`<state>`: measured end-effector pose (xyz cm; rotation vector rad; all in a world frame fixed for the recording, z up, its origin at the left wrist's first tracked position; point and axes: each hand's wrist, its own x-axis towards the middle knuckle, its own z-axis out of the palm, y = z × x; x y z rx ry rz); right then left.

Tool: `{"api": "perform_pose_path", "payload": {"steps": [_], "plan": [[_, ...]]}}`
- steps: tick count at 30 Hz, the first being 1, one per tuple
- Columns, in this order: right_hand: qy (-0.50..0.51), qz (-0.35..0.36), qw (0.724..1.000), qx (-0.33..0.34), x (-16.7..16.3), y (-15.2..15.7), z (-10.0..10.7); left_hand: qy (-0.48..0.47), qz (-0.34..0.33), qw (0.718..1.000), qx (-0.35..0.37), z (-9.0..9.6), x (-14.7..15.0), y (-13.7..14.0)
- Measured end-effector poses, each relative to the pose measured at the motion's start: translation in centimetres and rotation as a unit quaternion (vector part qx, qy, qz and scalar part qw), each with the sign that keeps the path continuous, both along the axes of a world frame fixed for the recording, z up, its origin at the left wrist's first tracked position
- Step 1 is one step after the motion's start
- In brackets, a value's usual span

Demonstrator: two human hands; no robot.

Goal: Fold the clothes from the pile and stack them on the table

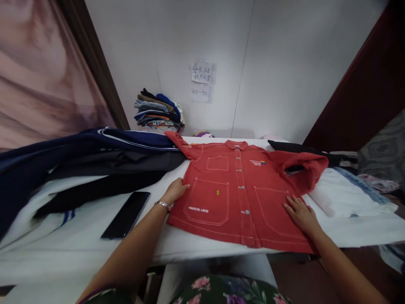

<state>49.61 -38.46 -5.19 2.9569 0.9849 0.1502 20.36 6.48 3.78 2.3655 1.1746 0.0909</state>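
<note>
A red button-up jacket [236, 198] lies front up, its collar at the far side and its hem near me. White stitching, large pockets and the words "MAGICAL LAND" show on it. At its left side edge, my left hand [174, 191] is closed on the fabric, with the thumb on top; the fingertips are partly hidden. My right hand [302, 214] rests flat on the lower right side, its fingers stretched out over the pocket. The right sleeve [311, 169] is bent with its opening toward me, while the left sleeve [176, 140] points away.
A black phone [126, 215] lies left of the jacket on the white-covered table [91, 253]. Dark clothes [95, 158] spread across the left. Folded clothes [158, 110] are stacked by the wall. White folded garments [341, 192] and a black garment [294, 146] lie right.
</note>
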Motion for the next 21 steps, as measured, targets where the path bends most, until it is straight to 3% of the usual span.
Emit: {"api": "perform_pose_path", "payload": {"steps": [8,13,15,17,21], "plan": [[-0.023,0.032,0.999,-0.013,-0.2,-0.3,-0.2,0.025,0.000,0.999,0.019,-0.4,-1.3,0.1],[-0.003,-0.017,0.999,0.041,0.1,1.1,0.8,0.049,-0.019,0.998,0.021,-0.4,-1.3,0.2],[0.013,0.010,0.996,0.091,-0.6,3.2,2.2,0.059,-0.028,0.998,0.022,-0.4,-1.3,0.4],[0.048,0.081,0.986,0.137,-2.3,6.6,4.0,0.065,-0.035,0.997,0.022,-0.5,-1.4,0.6],[0.137,0.244,0.947,0.161,-7.2,15.8,8.0,0.065,-0.049,0.997,0.013,-0.5,-1.6,1.1]]}}
